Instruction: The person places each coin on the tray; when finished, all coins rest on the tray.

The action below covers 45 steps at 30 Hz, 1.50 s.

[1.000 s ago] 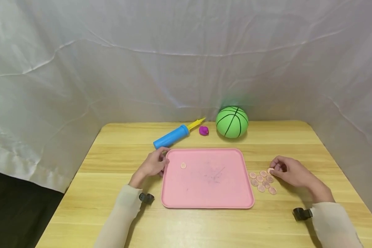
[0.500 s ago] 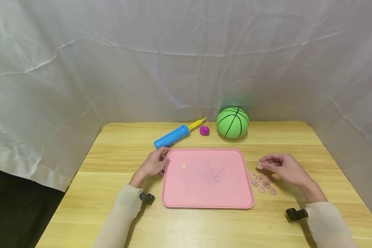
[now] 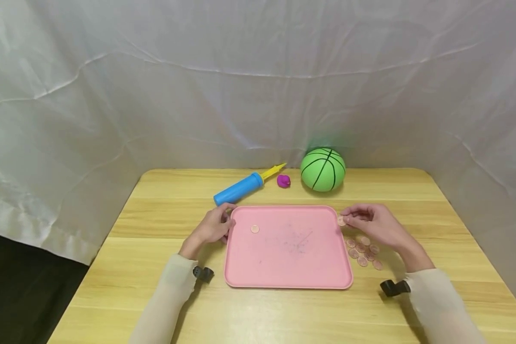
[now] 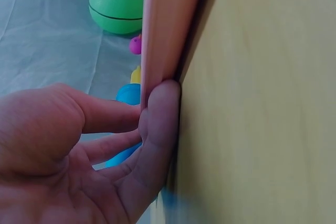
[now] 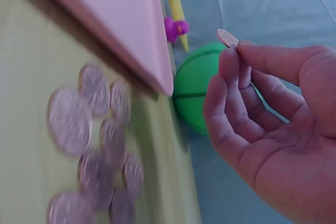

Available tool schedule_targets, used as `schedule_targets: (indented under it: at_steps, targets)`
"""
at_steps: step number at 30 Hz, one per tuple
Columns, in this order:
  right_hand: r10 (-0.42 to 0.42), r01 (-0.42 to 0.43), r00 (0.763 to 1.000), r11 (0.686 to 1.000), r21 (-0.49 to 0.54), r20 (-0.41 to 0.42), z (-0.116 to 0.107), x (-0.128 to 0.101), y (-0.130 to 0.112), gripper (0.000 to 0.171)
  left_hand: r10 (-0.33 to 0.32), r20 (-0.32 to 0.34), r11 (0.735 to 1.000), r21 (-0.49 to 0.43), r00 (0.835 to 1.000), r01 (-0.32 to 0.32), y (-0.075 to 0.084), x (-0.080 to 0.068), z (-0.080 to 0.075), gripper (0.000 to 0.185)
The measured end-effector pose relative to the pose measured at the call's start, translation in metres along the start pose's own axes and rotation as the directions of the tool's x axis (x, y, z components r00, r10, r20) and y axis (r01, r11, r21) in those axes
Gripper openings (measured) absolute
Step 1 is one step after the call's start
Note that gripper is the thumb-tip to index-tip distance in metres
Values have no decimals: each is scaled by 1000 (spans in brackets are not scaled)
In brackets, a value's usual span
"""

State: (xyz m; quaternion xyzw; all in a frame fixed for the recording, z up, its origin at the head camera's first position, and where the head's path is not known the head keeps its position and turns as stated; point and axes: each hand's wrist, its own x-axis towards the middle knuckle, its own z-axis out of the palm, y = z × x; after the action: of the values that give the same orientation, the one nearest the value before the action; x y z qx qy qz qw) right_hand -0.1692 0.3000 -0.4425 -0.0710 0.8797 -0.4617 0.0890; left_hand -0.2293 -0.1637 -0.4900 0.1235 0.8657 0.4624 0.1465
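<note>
A pink tray [image 3: 284,267] lies on the table, one copper-coloured coin [image 3: 255,229] in its upper left part. At its upper left corner my left hand [image 3: 212,227] pinches the rim; the left wrist view has the thumb [image 4: 113,116] on the rim and fingers against the outer side. My right hand [image 3: 377,227] pinches another coin [image 5: 227,38] between thumb and fingertips, level with the tray's upper right edge. Below that hand, several loose coins [image 3: 362,253] lie close together on the wood, just right of the tray.
Behind the tray a blue hand pump [image 3: 241,189] with a yellow nozzle lies slanted. A small magenta rubber duck [image 3: 283,181] and a green toy basketball [image 3: 323,170] sit beside it. Pale cloth [image 3: 258,95] hangs behind the wooden table [image 3: 249,315].
My right hand has lifted a coin from the group and carried it left to the tray's right edge. The left hand keeps its place at the tray.
</note>
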Motion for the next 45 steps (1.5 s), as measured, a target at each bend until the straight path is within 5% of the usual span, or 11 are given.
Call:
schedule_targets:
  at_steps: [29,37,45]
  targets:
    - [-177,174,982,983,51,66,73,63,-42,22,-6,2,1000,-11,1000,6,1,-1,0,47]
    - [-81,67,988,992,104,133,106,77,-49,18,6,11,1000,-4,1000,-6,-1,0,4,47]
    - [-99,84,977,993,84,191,130,90,-56,15,-9,7,1000,-5,1000,9,2,-2,0,48]
